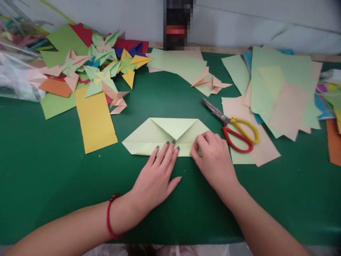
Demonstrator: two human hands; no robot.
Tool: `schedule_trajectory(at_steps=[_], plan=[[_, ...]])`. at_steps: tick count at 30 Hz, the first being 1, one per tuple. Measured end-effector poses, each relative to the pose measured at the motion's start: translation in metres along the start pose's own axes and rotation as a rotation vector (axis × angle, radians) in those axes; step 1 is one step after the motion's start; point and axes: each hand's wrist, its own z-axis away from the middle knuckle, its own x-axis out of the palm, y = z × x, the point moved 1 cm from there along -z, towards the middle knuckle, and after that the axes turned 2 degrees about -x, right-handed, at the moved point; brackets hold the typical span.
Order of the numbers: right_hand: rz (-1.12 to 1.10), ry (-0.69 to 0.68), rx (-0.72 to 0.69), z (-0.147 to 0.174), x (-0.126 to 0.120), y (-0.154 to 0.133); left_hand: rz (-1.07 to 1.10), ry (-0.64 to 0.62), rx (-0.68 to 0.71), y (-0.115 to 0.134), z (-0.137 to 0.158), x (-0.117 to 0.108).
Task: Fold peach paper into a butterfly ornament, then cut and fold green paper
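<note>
A pale green sheet of paper lies in front of me, its top edge folded down into a triangle and its bottom edge folded up in a strip. My left hand rests flat on the paper's lower middle, fingers stretched out and thumb apart. At the right part of the lower fold is my right hand, its fingers curled and pressed together on the paper; they cover the right end of the strip. Scissors with red and yellow handles lie just beyond my right hand, blades slightly apart.
Folded paper pieces in several colours pile up at the back left, beside a yellow sheet. Loose green and pink sheets are stacked at the right. More sheets lie against the wall on the green table.
</note>
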Motion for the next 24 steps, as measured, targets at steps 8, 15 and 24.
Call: schedule_trajectory(at_steps=[8, 15, 24], plan=[[0.089, -0.005, -0.05, 0.001, -0.002, -0.004, -0.008, -0.004, -0.002, -0.001, 0.0, -0.001], [-0.071, -0.018, -0.157, 0.006, 0.004, -0.031, -0.006, 0.02, 0.012, -0.001, 0.0, 0.0], [0.088, -0.158, 0.075, 0.015, -0.001, -0.012, -0.001, 0.002, 0.004, 0.0, -0.001, 0.0]])
